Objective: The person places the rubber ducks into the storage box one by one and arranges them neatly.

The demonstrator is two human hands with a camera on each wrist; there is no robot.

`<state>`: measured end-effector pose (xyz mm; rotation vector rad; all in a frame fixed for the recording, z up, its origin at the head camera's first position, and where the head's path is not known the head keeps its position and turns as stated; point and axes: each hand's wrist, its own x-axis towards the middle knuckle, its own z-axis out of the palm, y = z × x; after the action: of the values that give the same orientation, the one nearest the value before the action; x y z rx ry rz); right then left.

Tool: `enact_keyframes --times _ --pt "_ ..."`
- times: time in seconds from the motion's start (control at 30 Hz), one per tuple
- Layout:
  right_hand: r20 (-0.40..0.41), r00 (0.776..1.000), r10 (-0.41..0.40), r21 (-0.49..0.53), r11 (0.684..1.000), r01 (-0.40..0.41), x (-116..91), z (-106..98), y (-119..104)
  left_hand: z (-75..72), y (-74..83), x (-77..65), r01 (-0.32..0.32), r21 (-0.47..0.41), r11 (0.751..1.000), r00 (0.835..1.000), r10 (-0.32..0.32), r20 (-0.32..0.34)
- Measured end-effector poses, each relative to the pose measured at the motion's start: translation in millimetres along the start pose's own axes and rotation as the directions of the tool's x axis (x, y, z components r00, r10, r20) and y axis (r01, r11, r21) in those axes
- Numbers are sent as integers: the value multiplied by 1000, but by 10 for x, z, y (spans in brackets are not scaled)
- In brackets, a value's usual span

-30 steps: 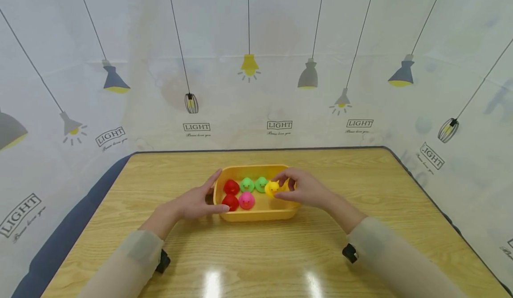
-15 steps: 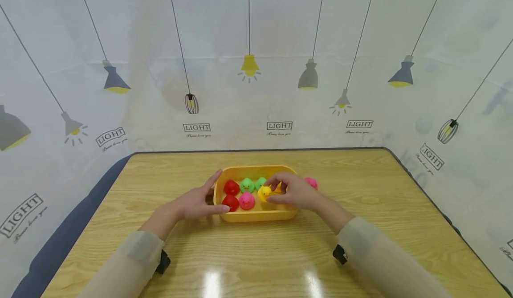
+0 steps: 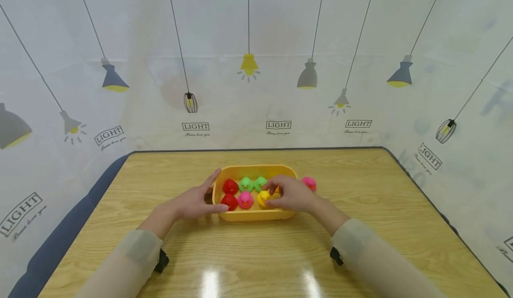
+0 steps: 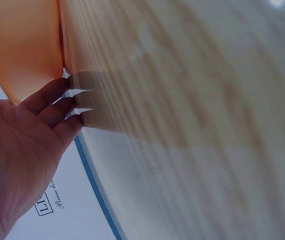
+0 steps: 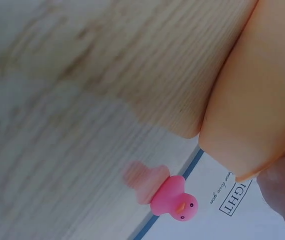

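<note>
A yellow plastic basket (image 3: pixel 256 216) stands on the table with several small rubber ducks in it. My left hand (image 3: pixel 195 201) rests against its left end, thumb over the front rim near a red duck (image 3: pixel 229 201), index finger at the back corner. The left wrist view shows its other fingers (image 4: pixel 55 102) extended beside the wall. Inside the basket's right half, my right hand (image 3: pixel 294 194) pinches a yellow rubber duck (image 3: pixel 263 197) low near the floor. Part of another yellow shape shows behind that hand. A pink duck (image 3: pixel 245 200) and two green ducks, one at the back middle (image 3: pixel 246 184), sit nearby.
Outside the basket, to its right, a pink duck (image 3: pixel 309 183) sits on the wooden table (image 3: pixel 256 253); it also shows in the right wrist view. A printed cloth backdrop (image 3: pixel 236 35) surrounds the table's back and sides.
My right hand has moved left and slightly lower with the yellow duck. The pink duck outside the basket has come into view behind it. My left hand has stayed in place.
</note>
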<state>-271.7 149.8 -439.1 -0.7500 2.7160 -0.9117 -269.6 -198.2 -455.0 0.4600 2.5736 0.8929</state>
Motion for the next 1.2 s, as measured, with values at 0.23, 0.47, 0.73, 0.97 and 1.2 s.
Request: enact_keyframes --times 0.23,0.47,0.73,0.97,1.2 --pt "22 999 49 -99 994 -46 54 29 -33 -15 8 -5 4 6 1000 1000 -4 5" --pt "29 995 91 -151 985 -85 95 47 -76 -17 20 -26 -3 10 1000 1000 3 9" --pt "5 996 91 -154 984 -89 101 62 -107 -14 15 -33 -15 4 1000 1000 15 7" --pt "-2 994 107 -153 982 -106 96 51 -138 -11 8 -23 -23 6 1000 1000 23 1" --pt "-10 995 98 -161 982 -98 82 40 -131 -10 10 -12 -24 12 1000 1000 25 0"
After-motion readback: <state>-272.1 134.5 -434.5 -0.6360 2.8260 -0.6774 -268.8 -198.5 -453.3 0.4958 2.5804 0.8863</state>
